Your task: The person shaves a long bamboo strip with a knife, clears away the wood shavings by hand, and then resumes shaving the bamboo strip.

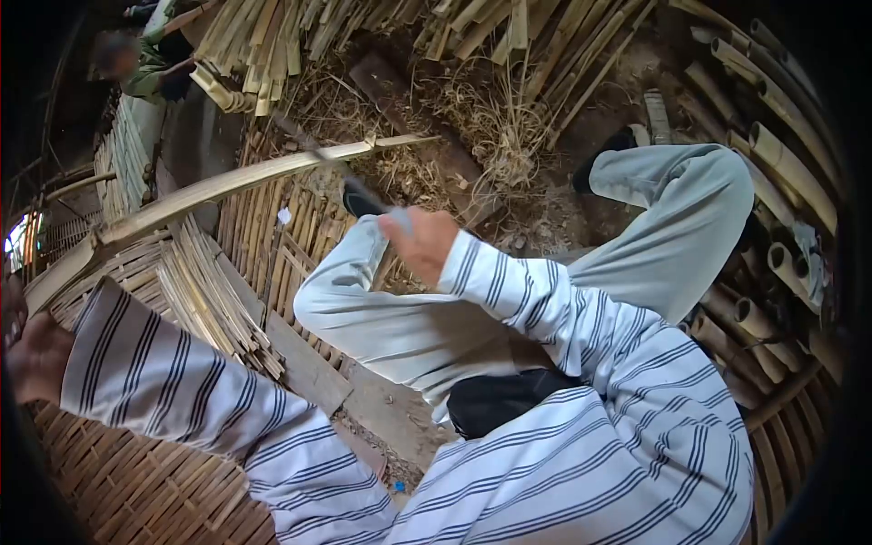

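Observation:
A long split bamboo strip [227,186] slants from the left edge up toward the middle of the view, its far end tapering to a point. My left hand [41,359] grips its near end at the left edge, the fingers partly cut off by the frame. In front of my knees, my right hand [422,243] is closed around the grey handle of a knife [350,173]. The blade, blurred by motion, reaches up and to the left and overlaps the strip in this view.
Bundles of split bamboo [272,45] lie at the top. Curly shavings [504,136] cover the ground ahead. Bamboo poles [790,173] are piled on the right, with thin slats [213,291] and a woven mat [154,481] on the left. Another person [150,73] is at the upper left.

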{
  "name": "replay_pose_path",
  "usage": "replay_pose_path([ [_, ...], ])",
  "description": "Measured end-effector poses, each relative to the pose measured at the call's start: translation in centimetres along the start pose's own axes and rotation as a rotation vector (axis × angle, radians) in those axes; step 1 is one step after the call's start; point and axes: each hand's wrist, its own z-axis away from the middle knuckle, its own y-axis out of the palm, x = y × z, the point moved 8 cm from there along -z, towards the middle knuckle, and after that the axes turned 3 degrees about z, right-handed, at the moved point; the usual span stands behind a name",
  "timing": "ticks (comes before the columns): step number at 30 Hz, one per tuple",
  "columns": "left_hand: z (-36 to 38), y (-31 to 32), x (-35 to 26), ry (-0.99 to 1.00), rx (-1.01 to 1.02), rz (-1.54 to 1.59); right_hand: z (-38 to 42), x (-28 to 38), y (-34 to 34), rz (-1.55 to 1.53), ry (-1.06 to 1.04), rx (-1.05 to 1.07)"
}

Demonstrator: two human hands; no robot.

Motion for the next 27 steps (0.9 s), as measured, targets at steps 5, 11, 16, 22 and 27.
replay_pose_path([
  [5,-0.4,1.0,-0.2,0.034,0.059,0.017,-0.1,5.5,-2.6,-0.197,-0.015,-0.089],
  [11,-0.4,0.8,-0.1,0.022,0.029,-0.033,3.1,-9.5,0.7,0.134,0.498,-0.023],
  [16,-0.5,0.5,0.1,0.018,0.029,-0.029,3.2,-9.8,5.2,0.106,0.473,-0.018],
  [22,-0.9,0.7,0.4,0.034,0.042,-0.010,2.3,-8.1,2.1,-0.159,0.536,0.003],
  [27,-0.9,0.7,0.9,0.025,0.042,-0.025,3.9,-9.3,5.4,-1.444,1.155,0.163],
])
